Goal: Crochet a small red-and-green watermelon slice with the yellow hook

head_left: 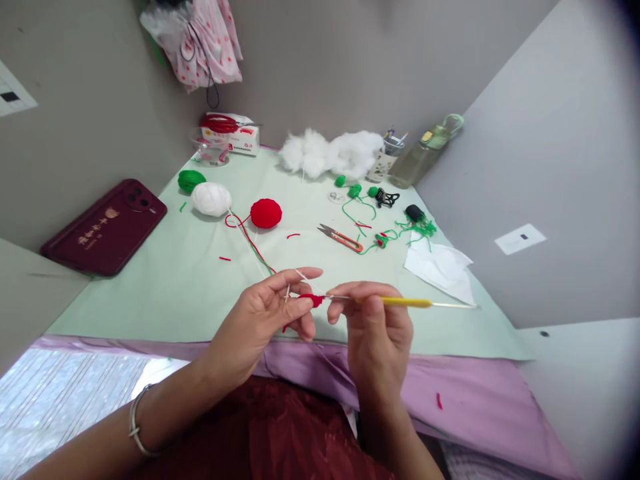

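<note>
My left hand (pixel 280 307) pinches a small piece of red crochet work (pixel 314 300) between thumb and fingers, with white yarn running over the raised index finger. In my right hand (pixel 377 327) is a crochet hook with a yellow handle (pixel 407 302); its metal tip meets the red piece. Red, white and green strands trail from my left hand towards a red yarn ball (pixel 266 213) and a white yarn ball (pixel 211 199). Behind the white one sits a green yarn ball (pixel 191 181).
Orange thread snips (pixel 341 238) lie mid-table. Beyond are white stuffing (pixel 330 153), a pen cup (pixel 384 163) and a green bottle (pixel 420 157). Green crochet pieces (pixel 355 191) and a white tissue (pixel 440 267) lie at right. A maroon phone (pixel 105 227) leans at left, red scissors (pixel 220 123) further back.
</note>
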